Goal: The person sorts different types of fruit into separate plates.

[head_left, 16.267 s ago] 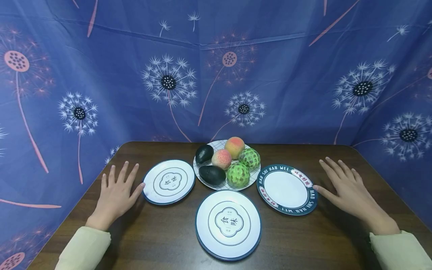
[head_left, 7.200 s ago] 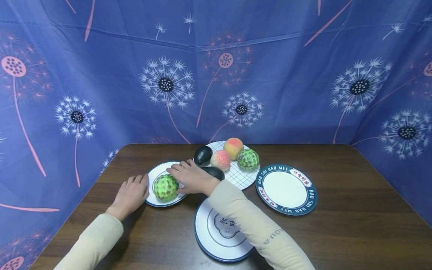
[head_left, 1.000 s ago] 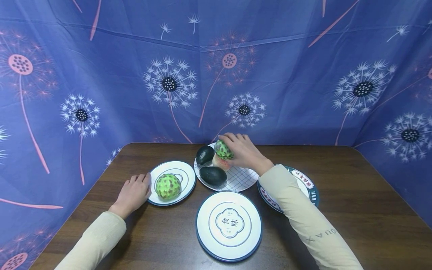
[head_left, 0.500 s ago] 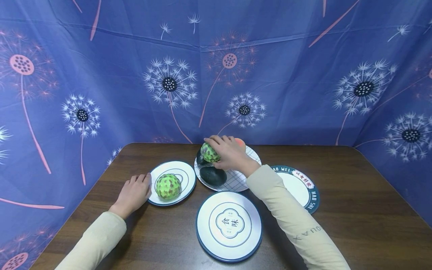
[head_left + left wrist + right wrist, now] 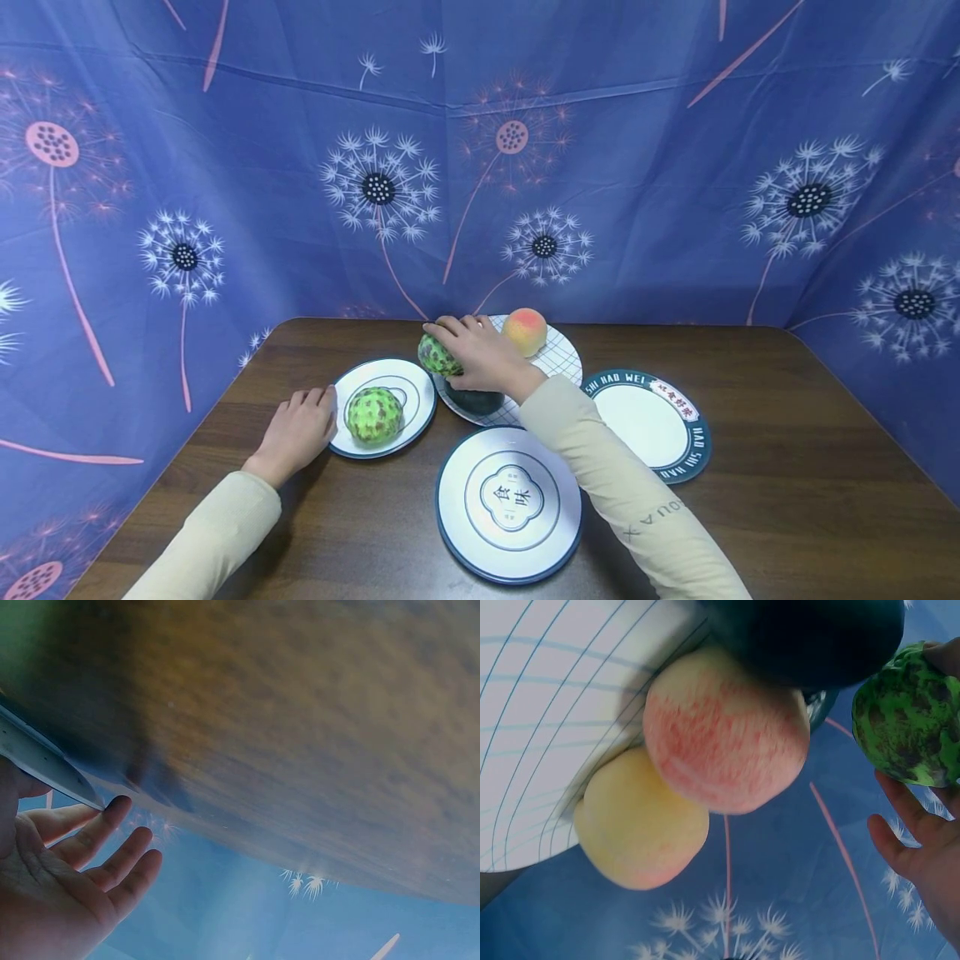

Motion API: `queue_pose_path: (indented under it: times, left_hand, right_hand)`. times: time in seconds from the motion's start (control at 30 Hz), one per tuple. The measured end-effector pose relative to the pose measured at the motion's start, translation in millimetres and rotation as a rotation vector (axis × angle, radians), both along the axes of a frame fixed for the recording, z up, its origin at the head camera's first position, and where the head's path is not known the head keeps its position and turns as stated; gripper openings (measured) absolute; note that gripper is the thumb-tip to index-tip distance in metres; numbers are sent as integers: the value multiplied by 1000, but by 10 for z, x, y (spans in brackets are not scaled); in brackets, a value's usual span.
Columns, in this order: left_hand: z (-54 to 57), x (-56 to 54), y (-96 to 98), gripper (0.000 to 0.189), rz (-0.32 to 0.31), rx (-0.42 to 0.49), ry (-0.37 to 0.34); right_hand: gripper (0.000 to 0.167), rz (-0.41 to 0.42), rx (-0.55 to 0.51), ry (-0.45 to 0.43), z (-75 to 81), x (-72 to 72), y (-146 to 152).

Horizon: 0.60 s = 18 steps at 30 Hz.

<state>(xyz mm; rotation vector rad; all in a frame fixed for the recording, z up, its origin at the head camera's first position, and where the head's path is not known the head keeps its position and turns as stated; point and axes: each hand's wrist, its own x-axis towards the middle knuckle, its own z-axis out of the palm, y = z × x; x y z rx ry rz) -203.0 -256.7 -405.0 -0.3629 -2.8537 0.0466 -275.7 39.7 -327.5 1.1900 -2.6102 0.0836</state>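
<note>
— Right hand (image 5: 483, 357), what do you read?
— From my station: fingers curled, gripping a round, knobbly green fruit with dark blotches (image 5: 437, 357). In the head view the fruit sits at the left edge of a white round plate with a blue grid (image 5: 558, 358).
— Around it?
— On that plate, a dark, oval, smooth fruit (image 5: 476, 402), partly behind the hand, and a yellow-orange, round peach (image 5: 525, 332). My right wrist view adds a pinkish, round peach (image 5: 727, 735), touching the other.
— Left hand (image 5: 296, 429)?
— Fingers apart, slightly bent, at the rim of a white, blue-edged round plate (image 5: 420, 408). A second knobbly green fruit (image 5: 374, 415) rests there.
— Nearby?
— I note a teal-rimmed, white round plate (image 5: 641, 425) on the brown wooden table (image 5: 787, 467).
</note>
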Motion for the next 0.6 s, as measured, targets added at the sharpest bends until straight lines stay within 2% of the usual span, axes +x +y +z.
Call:
queue_pose_path:
  times: [0.27, 0.6]
  left_hand:
    - [14, 5, 9, 44, 8, -5, -11]
    - [3, 2, 5, 44, 5, -10, -6]
  right_hand:
    - [86, 20, 20, -53, -91, 14, -179]
    - [87, 9, 67, -55, -175, 10, -344]
